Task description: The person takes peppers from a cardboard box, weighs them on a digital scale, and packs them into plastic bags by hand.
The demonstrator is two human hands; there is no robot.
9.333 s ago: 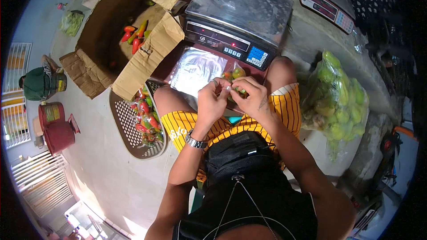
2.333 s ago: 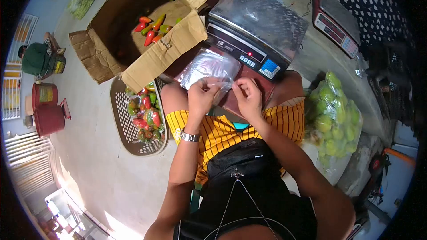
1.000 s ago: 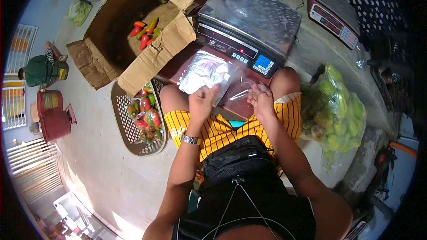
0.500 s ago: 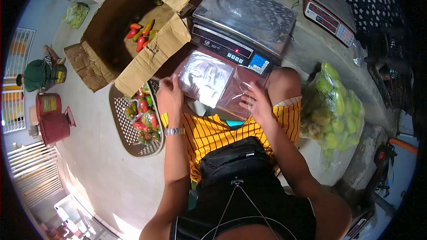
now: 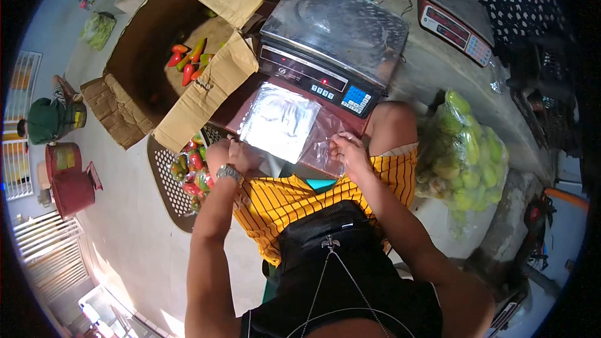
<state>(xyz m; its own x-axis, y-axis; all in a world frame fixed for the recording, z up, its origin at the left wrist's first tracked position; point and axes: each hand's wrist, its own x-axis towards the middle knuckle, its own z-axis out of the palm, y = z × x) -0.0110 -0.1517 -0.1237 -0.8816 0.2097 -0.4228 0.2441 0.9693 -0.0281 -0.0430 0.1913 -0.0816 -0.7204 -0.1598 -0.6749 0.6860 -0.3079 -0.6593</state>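
Observation:
A stack of clear plastic bags (image 5: 278, 122) lies on a reddish-brown surface (image 5: 226, 117) in front of the digital scale (image 5: 335, 28), bright with glare. My right hand (image 5: 352, 155) is closed at the stack's right end, thumb and fingertips pinching the thin film of a plastic bag. Beside the left edge of the stack, over my knee, is my left hand (image 5: 243, 155), fingers curled together; whatever they hold, if anything, is hidden. A metal watch (image 5: 228, 173) circles that wrist.
An open cardboard box (image 5: 134, 50) with red and green peppers stands at left. Below it, a plastic basket (image 5: 164, 178) holds bagged peppers. At right hangs a bag of green vegetables (image 5: 466, 156); a second scale (image 5: 454, 22) sits behind. A person (image 5: 47, 116) is at far left.
My left hand has moved down and left from the stack's corner to beside my knee. My right hand's fingers, spread before, have closed on the film. The view has shifted slightly.

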